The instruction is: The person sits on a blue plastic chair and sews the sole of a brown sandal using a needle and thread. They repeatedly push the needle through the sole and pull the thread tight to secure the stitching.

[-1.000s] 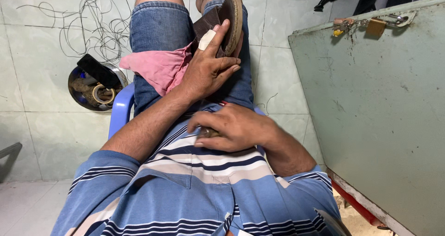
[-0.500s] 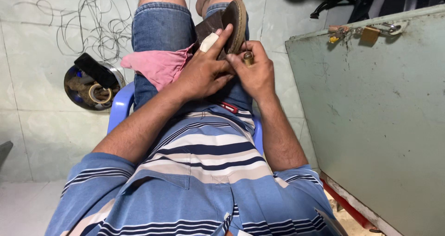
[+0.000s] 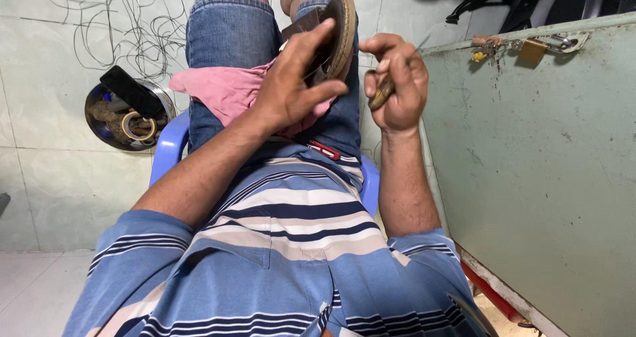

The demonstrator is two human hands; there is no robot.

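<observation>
Since a moment ago the right hand (image 3: 396, 85) is lifting away from the sandal (image 3: 333, 34) and now hanging just beside it, fingers curled shut around a small brownish tool (image 3: 382, 93) whose exposed end is pointing down and toward the lap. The sandal is resting on edge on the person's denim-clad thigh (image 3: 228, 36), its long axis running away from the body, sole facing right. The left hand (image 3: 291, 85) is pressing against the sandal's upper side, thumb stretched toward the sole edge, forearm angling up across the striped shirt (image 3: 285, 244). A pink cloth (image 3: 222, 89) is lying under the wrist. A metal bowl (image 3: 126, 115) of odds and ends is sitting on the tiled floor, left of the blue plastic chair (image 3: 169, 145).
</observation>
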